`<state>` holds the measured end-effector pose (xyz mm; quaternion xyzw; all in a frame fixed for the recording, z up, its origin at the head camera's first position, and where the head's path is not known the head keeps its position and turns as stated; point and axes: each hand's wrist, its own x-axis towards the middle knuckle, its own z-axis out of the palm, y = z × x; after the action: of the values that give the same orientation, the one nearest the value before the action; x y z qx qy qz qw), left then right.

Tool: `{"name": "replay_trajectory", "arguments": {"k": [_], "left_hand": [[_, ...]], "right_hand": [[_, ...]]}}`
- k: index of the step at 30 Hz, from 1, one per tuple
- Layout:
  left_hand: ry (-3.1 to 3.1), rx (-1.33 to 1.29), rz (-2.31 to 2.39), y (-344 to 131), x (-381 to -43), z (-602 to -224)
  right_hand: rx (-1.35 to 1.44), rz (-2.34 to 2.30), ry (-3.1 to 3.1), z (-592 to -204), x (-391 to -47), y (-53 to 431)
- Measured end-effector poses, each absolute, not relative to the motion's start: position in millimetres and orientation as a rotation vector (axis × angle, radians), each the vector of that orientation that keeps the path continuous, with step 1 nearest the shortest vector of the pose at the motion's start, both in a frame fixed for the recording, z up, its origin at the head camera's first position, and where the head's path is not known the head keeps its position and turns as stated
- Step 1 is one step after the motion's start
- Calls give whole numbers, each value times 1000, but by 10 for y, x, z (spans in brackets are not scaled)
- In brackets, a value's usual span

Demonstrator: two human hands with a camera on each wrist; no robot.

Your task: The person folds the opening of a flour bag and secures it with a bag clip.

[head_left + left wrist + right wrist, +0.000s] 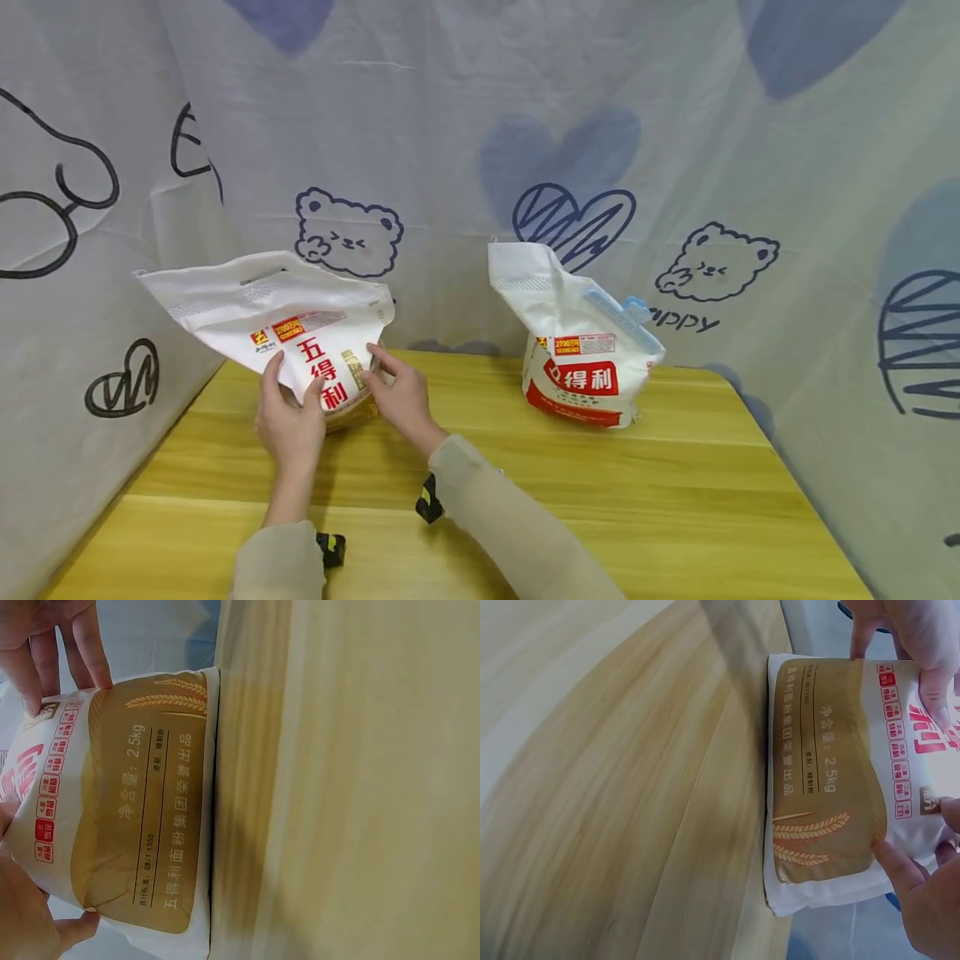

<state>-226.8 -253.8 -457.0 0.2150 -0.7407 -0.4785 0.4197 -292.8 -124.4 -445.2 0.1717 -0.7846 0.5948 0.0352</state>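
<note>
A white flour bag (318,333) with red lettering and a brown lower panel (142,817) stands upright at the left of the table. Its wide top flap, with a slot handle, leans over to the left. My left hand (292,421) grips the bag's left side, thumb on the front. On the opposite side my right hand (401,396) holds it, thumb on the front and fingers along the edge. In the right wrist view both hands touch the bag (832,765), whose bottom is on the table. Part of each hand's fingers is hidden behind the bag.
A second white flour bag (577,379), with a red label and a blue clip (622,321) across its folded top, stands to the right on the wooden table (660,500). A printed cloth (442,167) hangs behind and at both sides.
</note>
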Motion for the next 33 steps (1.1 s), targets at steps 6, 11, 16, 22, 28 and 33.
{"name": "replay_trajectory", "arguments": {"k": [6, 11, 16, 22, 28, 33], "left_hand": [[-1871, 481, -1196, -2478, -2379, -4596], [-1908, 438, -1249, -2415, -2446, -4611], [-1960, 389, -1380, -2352, -2518, -4605], [-1984, 267, -1478, -2268, -2621, -4609], [-2016, 207, -1503, -2161, -2702, -4626], [-2062, 190, -1498, -2067, -2729, -4638]], "right_hand": [[491, 1804, -2387, -4446, -2965, -1116], [431, 1783, -2367, -4458, -2981, -1001], [389, 1753, -2340, -4484, -2988, -857], [320, 1732, -2315, -4494, -2979, -688], [286, 1695, -2287, -4486, -2957, -532], [246, 1723, -2283, -4481, -2935, -410]]}}
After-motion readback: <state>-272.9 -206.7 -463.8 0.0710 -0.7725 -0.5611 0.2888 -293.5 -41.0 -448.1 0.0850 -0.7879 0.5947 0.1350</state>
